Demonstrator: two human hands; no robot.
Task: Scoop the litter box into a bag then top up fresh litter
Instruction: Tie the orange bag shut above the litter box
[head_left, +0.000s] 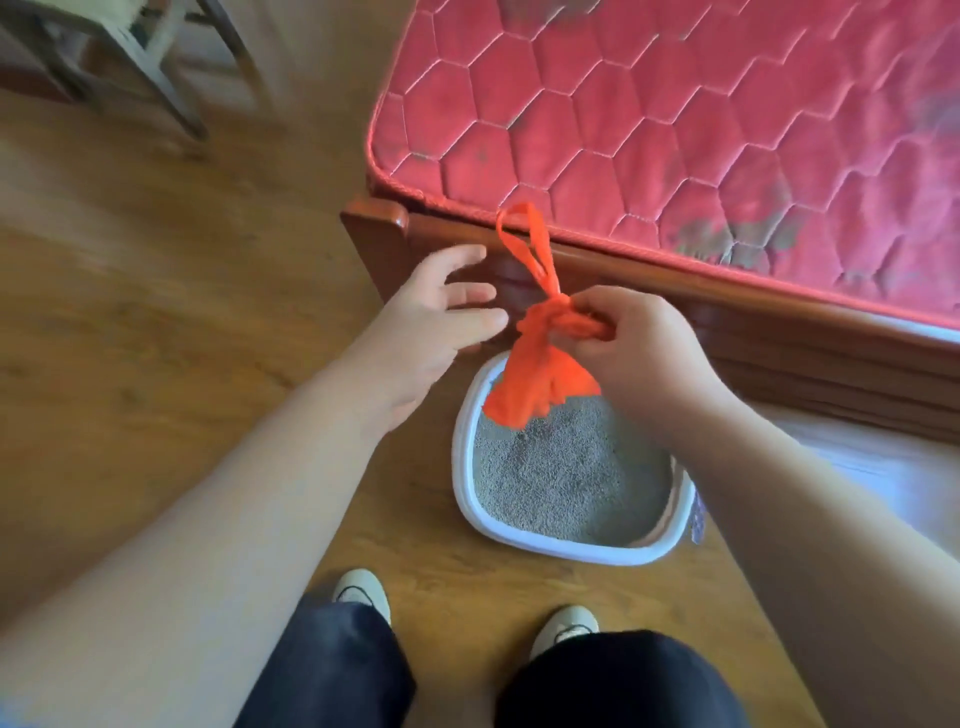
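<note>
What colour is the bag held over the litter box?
Bright orange; the bag shows clearly in the head view.

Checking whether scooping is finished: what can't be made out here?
Head view:
- Inside the orange bag: opaque plastic, neck gripped by the right hand.
- Far corner of the litter box: hidden behind the bag and hand.
- Furniture legs, top left: blurred, cut by the edge.
- Scoop: none in view.
</note>
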